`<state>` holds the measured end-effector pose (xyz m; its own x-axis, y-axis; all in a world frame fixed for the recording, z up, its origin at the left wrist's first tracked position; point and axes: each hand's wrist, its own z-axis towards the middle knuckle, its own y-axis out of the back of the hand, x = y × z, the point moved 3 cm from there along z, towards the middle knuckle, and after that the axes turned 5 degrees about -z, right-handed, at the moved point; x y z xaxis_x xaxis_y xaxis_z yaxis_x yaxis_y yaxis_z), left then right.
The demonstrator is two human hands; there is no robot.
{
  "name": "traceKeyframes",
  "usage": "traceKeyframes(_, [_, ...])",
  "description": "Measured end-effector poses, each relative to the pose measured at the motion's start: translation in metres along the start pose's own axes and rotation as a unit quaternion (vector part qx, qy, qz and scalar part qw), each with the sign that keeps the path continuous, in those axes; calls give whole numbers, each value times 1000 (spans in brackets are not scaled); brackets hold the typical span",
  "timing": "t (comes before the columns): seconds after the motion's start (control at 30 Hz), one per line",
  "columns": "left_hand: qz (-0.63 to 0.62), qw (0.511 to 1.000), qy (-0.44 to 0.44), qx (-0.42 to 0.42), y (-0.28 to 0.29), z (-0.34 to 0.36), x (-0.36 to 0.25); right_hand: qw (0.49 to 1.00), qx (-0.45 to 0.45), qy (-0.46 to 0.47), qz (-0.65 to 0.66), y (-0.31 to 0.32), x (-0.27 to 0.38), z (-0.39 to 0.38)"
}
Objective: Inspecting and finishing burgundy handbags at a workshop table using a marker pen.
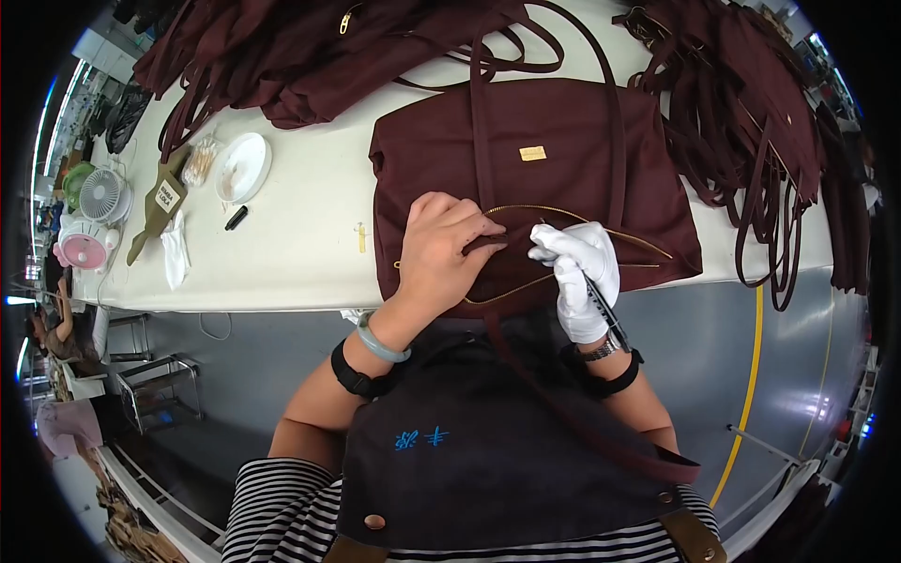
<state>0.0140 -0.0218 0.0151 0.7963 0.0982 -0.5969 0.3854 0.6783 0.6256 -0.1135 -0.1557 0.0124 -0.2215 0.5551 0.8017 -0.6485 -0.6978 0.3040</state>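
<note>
A maroon bag (526, 127) with long straps and a small gold plate lies at the table's front edge, its gold zipper curving round an opening. My bare left hand (438, 254), wearing a bangle, has curled fingers pinching the bag's fabric inside that opening; the fingertips are partly hidden. Just to its right, my white-gloved right hand (578, 276) is closed round a slim black tool (605, 310), whose tip sits near the opening.
Maroon bags and straps (723, 113) pile along the table (310, 244). A white plate (242, 167), swabs (199, 161), a black marker (236, 218), white cloth (175, 251) and small fans (104, 195) occupy its left. People (70, 427) and metal stools (155, 385) are at lower left.
</note>
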Motion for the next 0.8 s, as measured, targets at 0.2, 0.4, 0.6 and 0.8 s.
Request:
traceKeyframes(0.2, [8, 1000, 2, -4, -3, -1, -3, 1000, -8, 21, 2, 1, -5, -6])
traceKeyframes(0.4, [59, 997, -41, -16, -5, 1, -7, 992, -30, -38, 117, -6, -15, -9])
traceKeyframes(0.6, [79, 995, -56, -25, -6, 1, -7, 998, 5, -48, 47, -9, -16, -9])
traceKeyframes(0.8, [74, 995, -63, -28, -6, 0, -8, 999, 13, 30, -5, -9, -15, -6])
